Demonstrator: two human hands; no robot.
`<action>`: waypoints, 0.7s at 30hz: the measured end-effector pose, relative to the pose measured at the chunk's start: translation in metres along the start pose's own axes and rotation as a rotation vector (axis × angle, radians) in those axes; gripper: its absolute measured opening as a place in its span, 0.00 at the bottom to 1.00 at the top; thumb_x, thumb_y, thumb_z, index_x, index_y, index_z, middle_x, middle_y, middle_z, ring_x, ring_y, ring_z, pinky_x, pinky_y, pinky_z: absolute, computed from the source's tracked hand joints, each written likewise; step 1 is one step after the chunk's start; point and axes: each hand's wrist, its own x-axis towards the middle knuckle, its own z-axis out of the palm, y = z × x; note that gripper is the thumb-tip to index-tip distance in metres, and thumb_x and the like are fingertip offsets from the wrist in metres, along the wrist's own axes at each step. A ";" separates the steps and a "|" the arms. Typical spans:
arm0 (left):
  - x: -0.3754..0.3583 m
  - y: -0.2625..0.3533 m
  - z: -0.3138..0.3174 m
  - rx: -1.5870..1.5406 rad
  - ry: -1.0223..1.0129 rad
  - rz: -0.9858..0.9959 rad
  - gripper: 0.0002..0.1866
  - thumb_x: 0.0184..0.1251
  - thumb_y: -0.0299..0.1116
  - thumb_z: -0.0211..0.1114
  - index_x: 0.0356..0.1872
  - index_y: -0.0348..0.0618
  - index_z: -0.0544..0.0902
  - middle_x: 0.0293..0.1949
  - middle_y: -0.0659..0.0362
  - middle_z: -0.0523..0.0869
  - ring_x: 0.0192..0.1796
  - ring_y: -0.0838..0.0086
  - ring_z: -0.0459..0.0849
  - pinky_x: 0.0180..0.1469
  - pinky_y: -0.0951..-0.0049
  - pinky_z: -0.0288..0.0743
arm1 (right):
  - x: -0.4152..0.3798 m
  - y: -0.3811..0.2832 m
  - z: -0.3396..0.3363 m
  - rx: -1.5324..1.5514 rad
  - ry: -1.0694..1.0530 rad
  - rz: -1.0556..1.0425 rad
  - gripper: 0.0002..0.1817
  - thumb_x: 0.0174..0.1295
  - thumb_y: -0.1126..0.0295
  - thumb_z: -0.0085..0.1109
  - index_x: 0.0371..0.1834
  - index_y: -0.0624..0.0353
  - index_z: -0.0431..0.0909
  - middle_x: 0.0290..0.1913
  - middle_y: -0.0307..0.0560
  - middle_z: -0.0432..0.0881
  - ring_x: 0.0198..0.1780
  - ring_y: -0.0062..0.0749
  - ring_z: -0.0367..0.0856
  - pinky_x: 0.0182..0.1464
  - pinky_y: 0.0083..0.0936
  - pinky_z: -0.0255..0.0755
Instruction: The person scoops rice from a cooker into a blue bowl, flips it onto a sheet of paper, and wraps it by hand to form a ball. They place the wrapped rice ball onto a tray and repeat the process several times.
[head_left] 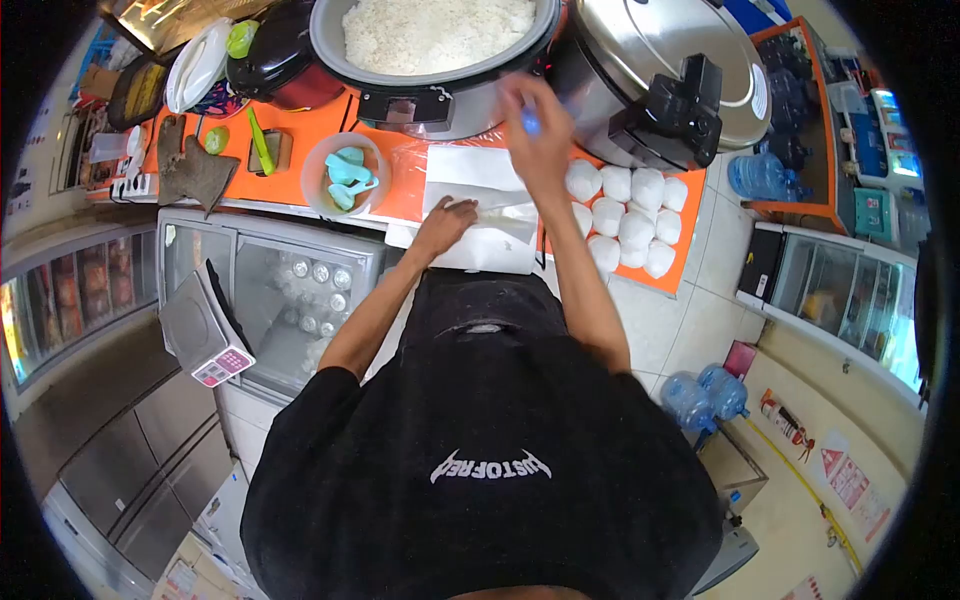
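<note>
My left hand point(447, 228) lies on white paper sheets point(490, 182) at the counter's front edge, fingers stretched out over them. My right hand point(541, 140) is raised above the sheets' right side, in front of the rice cooker. Its fingers are smeared by motion. A blurred blue spot point(531, 121) shows at them, and I cannot make out what it is. Cooked white rice point(440, 35) fills the open rice cooker point(430, 108). White wrapped bundles point(636, 228) sit in rows to the right. Left of the paper, a clear tub point(318, 185) holds turquoise scoops point(350, 178).
A second, lidded cooker point(655, 70) stands at the right of the orange counter point(405, 180). On the left are a dark red cooker point(285, 70) and a green-handled tool point(260, 142). Below is a glass-topped chest point(270, 290) with cans and a scale point(207, 325).
</note>
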 end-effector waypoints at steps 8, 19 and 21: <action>0.054 -0.026 -0.013 -0.255 -0.025 -0.148 0.13 0.63 0.45 0.65 0.33 0.47 0.89 0.37 0.57 0.89 0.42 0.61 0.85 0.49 0.61 0.75 | -0.087 0.070 -0.020 -0.662 -0.784 -0.139 0.39 0.50 0.53 0.70 0.68 0.50 0.68 0.64 0.50 0.73 0.67 0.45 0.69 0.67 0.51 0.57; 0.065 -0.054 0.010 -0.654 -0.133 -0.296 0.18 0.61 0.47 0.68 0.39 0.41 0.87 0.35 0.51 0.88 0.40 0.52 0.85 0.47 0.59 0.78 | -0.146 0.179 -0.003 -1.003 -0.660 0.156 0.29 0.54 0.74 0.54 0.63 0.63 0.65 0.52 0.60 0.77 0.59 0.49 0.73 0.64 0.50 0.62; 0.055 -0.045 0.009 -0.427 0.127 -0.151 0.18 0.65 0.47 0.64 0.42 0.41 0.85 0.34 0.50 0.88 0.42 0.53 0.85 0.47 0.58 0.78 | -0.141 0.194 -0.010 -1.044 -0.584 0.259 0.27 0.56 0.74 0.52 0.62 0.61 0.66 0.51 0.60 0.77 0.58 0.52 0.74 0.60 0.52 0.65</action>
